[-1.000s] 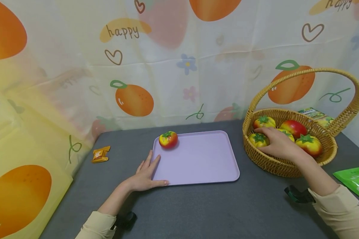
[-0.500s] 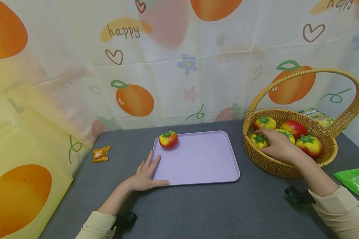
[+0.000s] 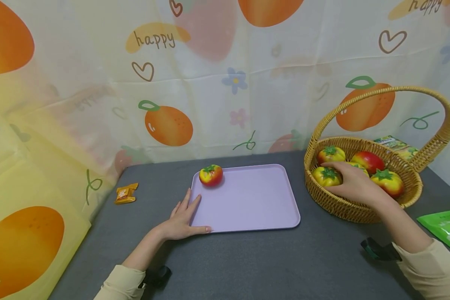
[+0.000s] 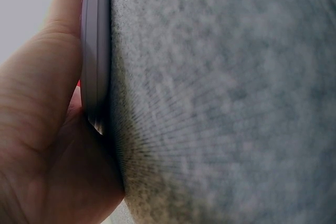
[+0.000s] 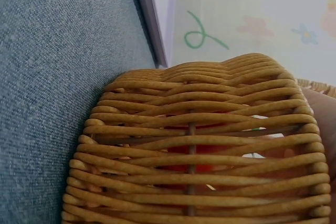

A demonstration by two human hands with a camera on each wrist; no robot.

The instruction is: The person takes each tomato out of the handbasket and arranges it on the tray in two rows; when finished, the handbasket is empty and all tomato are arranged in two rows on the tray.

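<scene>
A lilac tray (image 3: 251,202) lies on the grey table, with a red-and-yellow persimmon-like fruit (image 3: 211,176) at its back left corner. My left hand (image 3: 178,224) rests spread at the tray's front left corner; in the left wrist view its thumb (image 4: 39,85) lies along the rim. At the right, my right hand (image 3: 354,183) reaches into a wicker basket (image 3: 337,208), thumb and forefinger curled round a yellow fruit with a green leafy top (image 3: 327,176). Its other fingers are hidden. The basket's woven wall (image 5: 199,150) hides most of this hand in the right wrist view.
Several more fruits share the basket, among them a red one (image 3: 369,161) and a yellow-red one (image 3: 388,183). The tall handle (image 3: 390,88) arches over them. A green packet (image 3: 446,229) lies right, an orange wrapped snack (image 3: 126,193) left. A printed cloth (image 3: 210,104) hangs behind.
My right hand and the yellow fruit in its grasp have shifted slightly right inside the basket, the fruit turning a little. The left hand and tray have stayed put.
</scene>
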